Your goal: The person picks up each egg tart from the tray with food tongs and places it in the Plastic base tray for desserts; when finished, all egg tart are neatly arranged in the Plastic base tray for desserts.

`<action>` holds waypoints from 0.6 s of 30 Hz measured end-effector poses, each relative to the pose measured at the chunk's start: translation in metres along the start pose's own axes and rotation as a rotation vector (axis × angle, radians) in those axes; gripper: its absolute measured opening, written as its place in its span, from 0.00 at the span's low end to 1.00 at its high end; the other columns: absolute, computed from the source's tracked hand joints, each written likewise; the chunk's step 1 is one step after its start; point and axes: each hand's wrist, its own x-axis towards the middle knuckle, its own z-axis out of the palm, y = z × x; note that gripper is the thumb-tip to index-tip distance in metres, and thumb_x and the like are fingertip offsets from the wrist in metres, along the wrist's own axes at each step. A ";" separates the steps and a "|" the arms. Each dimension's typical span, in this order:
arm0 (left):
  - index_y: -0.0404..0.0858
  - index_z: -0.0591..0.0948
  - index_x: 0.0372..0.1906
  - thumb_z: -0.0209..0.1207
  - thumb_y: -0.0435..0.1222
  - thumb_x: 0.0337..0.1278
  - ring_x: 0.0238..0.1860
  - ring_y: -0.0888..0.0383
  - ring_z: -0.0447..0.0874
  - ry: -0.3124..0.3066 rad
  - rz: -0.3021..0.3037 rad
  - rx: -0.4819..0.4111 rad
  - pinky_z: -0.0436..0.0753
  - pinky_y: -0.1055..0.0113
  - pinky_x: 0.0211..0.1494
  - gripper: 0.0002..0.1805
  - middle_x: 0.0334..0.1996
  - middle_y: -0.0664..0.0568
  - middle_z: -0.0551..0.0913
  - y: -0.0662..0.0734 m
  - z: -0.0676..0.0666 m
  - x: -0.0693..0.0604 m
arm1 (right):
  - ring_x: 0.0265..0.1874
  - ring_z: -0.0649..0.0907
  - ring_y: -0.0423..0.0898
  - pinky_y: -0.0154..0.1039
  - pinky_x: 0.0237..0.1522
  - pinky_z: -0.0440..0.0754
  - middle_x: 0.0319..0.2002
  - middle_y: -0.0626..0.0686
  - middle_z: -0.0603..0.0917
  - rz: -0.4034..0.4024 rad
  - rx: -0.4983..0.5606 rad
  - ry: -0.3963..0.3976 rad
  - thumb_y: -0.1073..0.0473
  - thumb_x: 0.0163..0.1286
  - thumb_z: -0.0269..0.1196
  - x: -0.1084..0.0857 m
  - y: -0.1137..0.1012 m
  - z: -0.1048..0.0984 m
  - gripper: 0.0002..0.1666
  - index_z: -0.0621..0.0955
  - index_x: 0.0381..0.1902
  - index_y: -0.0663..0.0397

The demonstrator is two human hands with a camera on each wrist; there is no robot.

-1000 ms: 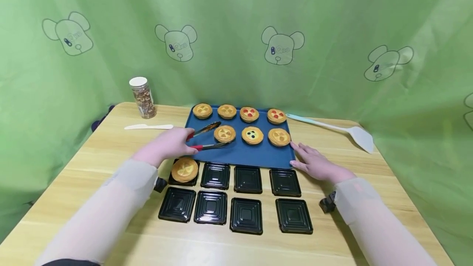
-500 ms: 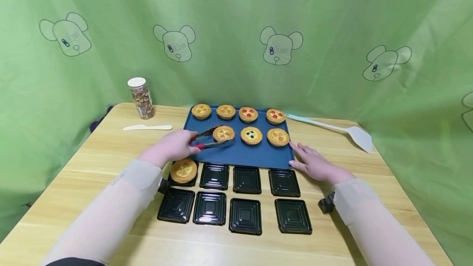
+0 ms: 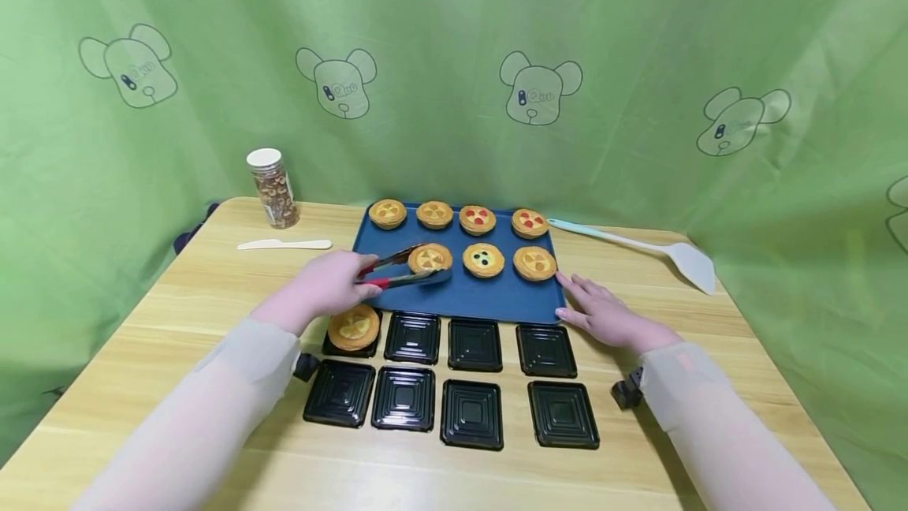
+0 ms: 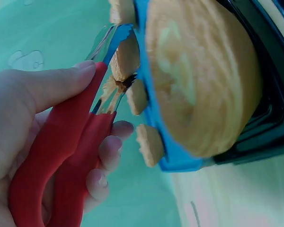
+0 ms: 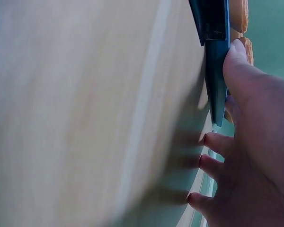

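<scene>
The left hand (image 3: 329,284) grips red-handled tongs (image 4: 68,127), their arms flanking a fruit-topped tart (image 3: 429,258) towards the left edge of the blue tray (image 3: 489,302). The right hand (image 3: 603,315), fingers spread, touches the tray's right edge. Near the tray's near-left corner, another tart (image 3: 354,327) sits on a black base (image 3: 372,348).

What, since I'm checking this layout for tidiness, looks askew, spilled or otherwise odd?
Little: in the row nearest the person, the rightmost black base sits across a wider gap from the next base than the others there, so the spacing looks uneven. I see nothing spilled or damaged.
</scene>
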 end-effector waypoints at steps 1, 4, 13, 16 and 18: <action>0.33 0.73 0.67 0.64 0.47 0.64 0.33 0.53 0.77 0.002 0.000 -0.004 0.77 0.55 0.40 0.33 0.44 0.44 0.84 0.001 -0.003 -0.004 | 0.70 0.50 0.74 0.71 0.66 0.46 0.74 0.73 0.48 0.000 -0.001 -0.001 0.36 0.77 0.48 -0.001 -0.003 -0.002 0.46 0.48 0.80 0.51; 0.31 0.72 0.68 0.64 0.47 0.63 0.29 0.55 0.75 0.003 0.005 -0.014 0.75 0.59 0.35 0.34 0.44 0.44 0.84 0.005 -0.012 -0.019 | 0.69 0.51 0.75 0.71 0.65 0.47 0.73 0.74 0.49 -0.007 -0.003 0.000 0.38 0.78 0.49 -0.005 -0.011 -0.006 0.44 0.49 0.79 0.55; 0.32 0.75 0.65 0.65 0.45 0.63 0.33 0.56 0.79 0.043 0.087 0.011 0.79 0.55 0.40 0.32 0.45 0.46 0.85 0.020 -0.030 -0.067 | 0.69 0.52 0.76 0.71 0.65 0.48 0.72 0.75 0.51 -0.024 -0.001 0.015 0.40 0.78 0.50 -0.006 -0.011 -0.007 0.44 0.51 0.79 0.58; 0.32 0.76 0.65 0.65 0.46 0.62 0.42 0.52 0.83 0.046 0.104 0.017 0.80 0.51 0.47 0.31 0.50 0.43 0.84 0.024 -0.029 -0.081 | 0.69 0.52 0.76 0.71 0.65 0.48 0.72 0.75 0.51 -0.021 -0.002 0.013 0.39 0.78 0.50 -0.005 -0.011 -0.006 0.44 0.51 0.79 0.58; 0.32 0.76 0.65 0.65 0.47 0.62 0.50 0.48 0.83 0.047 0.101 0.019 0.79 0.49 0.53 0.32 0.55 0.42 0.82 0.025 -0.027 -0.089 | 0.69 0.52 0.76 0.71 0.65 0.48 0.72 0.76 0.51 -0.023 -0.002 0.015 0.39 0.78 0.50 -0.005 -0.011 -0.006 0.44 0.51 0.79 0.58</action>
